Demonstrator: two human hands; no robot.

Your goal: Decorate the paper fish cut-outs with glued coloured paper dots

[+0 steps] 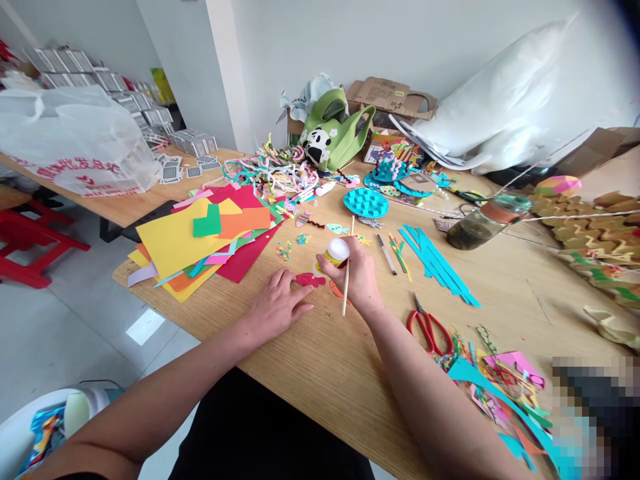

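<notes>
a person's right hand gripped a white-capped bottle and a pale stick as the left hand, fingers spread, touched a red fish cutout on the worktop.

The paper cut-out is of deep pinkish red; the bottle has white cap and yellow label. The scissors have red handles, the strips are turquoise, the bag is green with black-and-white panda.

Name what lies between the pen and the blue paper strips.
In the head view, a few thin green, red and yellow strips lie there.
</notes>
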